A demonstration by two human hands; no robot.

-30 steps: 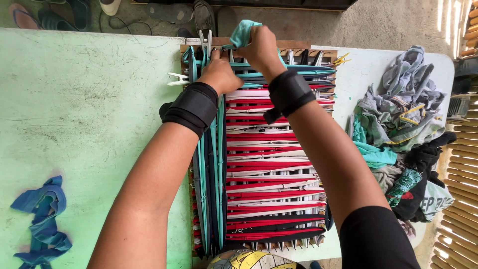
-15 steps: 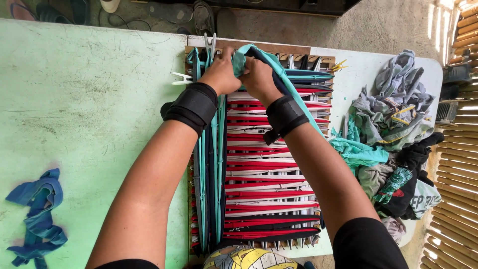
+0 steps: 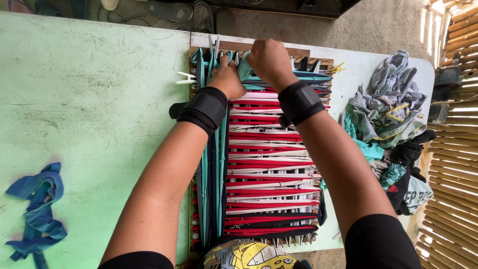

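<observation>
Hands (image 3: pixel 249 69) pinch teal strip (image 3: pixel 245 69) — atop loom (image 3: pixel 269 164).

Bright, even daylight; overexposed glare on the bamboo slats (image 3: pixel 460 149) at right; soft shadows under the forearms; sharp focus throughout, slight wide-angle stretch at edges.

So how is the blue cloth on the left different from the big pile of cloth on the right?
The blue cloth is a single colour, while the pile of cloth mixes grey, teal, black and a bit of yellow. The blue cloth is small, flat and loopy; the pile of cloth is much bigger and heaped up. The blue cloth lies on the green table, the pile of cloth on the paler end. Both are loose fabric scraps that neither hand touches.
</observation>
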